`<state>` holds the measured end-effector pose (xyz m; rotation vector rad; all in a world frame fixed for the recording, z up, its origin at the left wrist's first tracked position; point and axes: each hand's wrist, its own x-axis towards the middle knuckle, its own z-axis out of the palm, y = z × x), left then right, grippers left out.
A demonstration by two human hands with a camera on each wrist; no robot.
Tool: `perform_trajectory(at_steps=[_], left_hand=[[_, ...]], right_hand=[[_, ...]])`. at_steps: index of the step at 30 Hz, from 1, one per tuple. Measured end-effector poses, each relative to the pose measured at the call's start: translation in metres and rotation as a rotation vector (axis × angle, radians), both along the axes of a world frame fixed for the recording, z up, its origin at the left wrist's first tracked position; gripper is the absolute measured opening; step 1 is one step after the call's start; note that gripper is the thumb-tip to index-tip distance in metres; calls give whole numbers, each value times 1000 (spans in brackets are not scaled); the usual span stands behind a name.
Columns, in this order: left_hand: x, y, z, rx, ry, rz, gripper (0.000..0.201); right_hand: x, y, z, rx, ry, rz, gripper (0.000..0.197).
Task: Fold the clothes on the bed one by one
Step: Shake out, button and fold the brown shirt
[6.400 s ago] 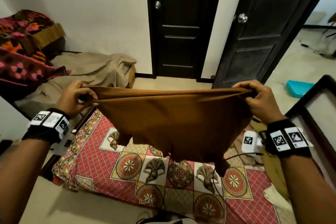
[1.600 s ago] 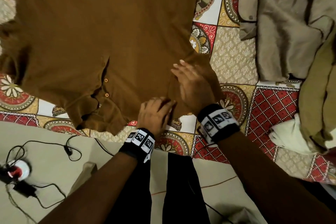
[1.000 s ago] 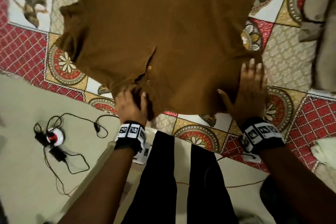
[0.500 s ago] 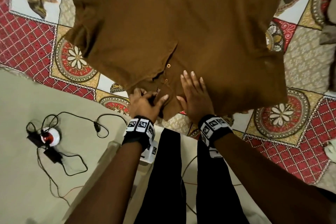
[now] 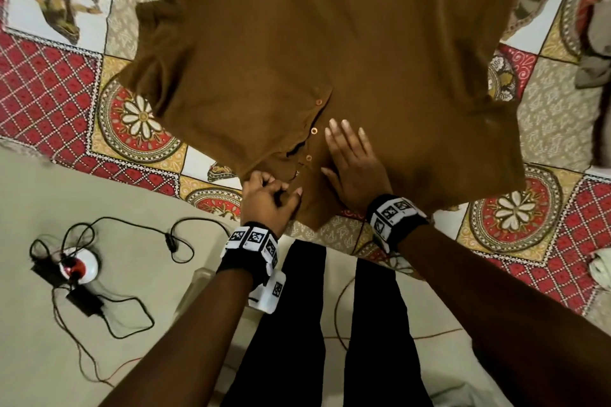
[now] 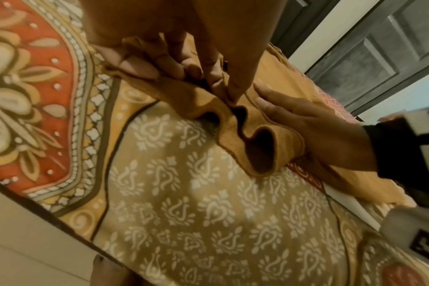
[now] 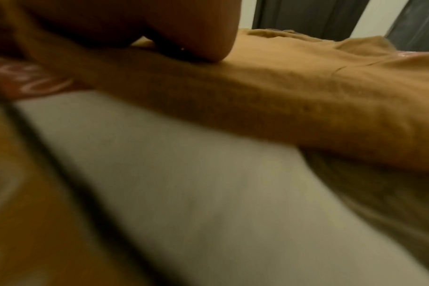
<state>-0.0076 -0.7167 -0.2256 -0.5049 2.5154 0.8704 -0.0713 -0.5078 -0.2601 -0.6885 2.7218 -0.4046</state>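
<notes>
A brown polo shirt point(image 5: 330, 53) lies spread front-up on the patterned bedspread point(image 5: 49, 82), collar toward me at the near edge. My left hand point(image 5: 267, 195) pinches the rumpled collar point(image 6: 233, 125) beside the button placket point(image 5: 312, 132). My right hand point(image 5: 353, 165) lies flat with straight fingers on the shirt just right of the buttons. In the left wrist view the left fingers point(image 6: 191, 65) curl into the collar fabric and the right hand point(image 6: 314, 127) presses next to it. The right wrist view is blurred, showing only brown shirt point(image 7: 306, 92) and bedspread.
Grey-olive clothes point(image 5: 595, 53) lie at the bed's right edge, a pale cloth point(image 5: 601, 264) lower right. On the floor at left sits a round red-and-white device point(image 5: 79, 266) with black cables. My black-trousered legs point(image 5: 297, 324) stand against the bed's near edge.
Over the last second my right hand slid from the shirt's right shoulder to beside the placket. My left hand stayed at the collar. Earlier the shirt was held up in the air.
</notes>
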Motion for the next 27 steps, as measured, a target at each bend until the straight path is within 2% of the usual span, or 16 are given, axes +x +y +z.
perform_trajectory(at_steps=[3,5,7,9,11,13,15,17,20,22,24,27], left_hand=[[3,-3,6,31,24,-51,33],[6,-7,12,89,96,-68,25],[8,-12,17,80,149,-106,35],[8,-17,20,-13,174,-140,45],[7,-21,20,-120,179,-150,42],[4,-26,17,-187,168,-149,34],[2,-32,12,-203,170,-151,33],[2,-35,9,-195,211,-165,30],[8,-36,13,-168,284,-116,24],[15,-36,17,-127,283,-78,22],[22,-36,19,-100,285,-84,23],[30,-34,16,-75,284,-113,27]], right_hand=[[26,9,-7,-5,44,123,57],[36,19,-5,-68,53,193,54],[40,20,4,-176,47,156,50],[34,12,22,-254,38,-23,42],[21,-3,37,-284,-44,-257,32],[-4,-19,44,-346,-316,-502,29],[-30,-34,44,-493,-606,-779,32],[-51,-46,42,-576,-722,-957,36],[-66,-58,39,-497,-697,-912,39],[-65,-59,37,-407,-635,-849,30],[-59,-58,37,-374,-583,-825,22],[-50,-59,38,-357,-494,-854,23]])
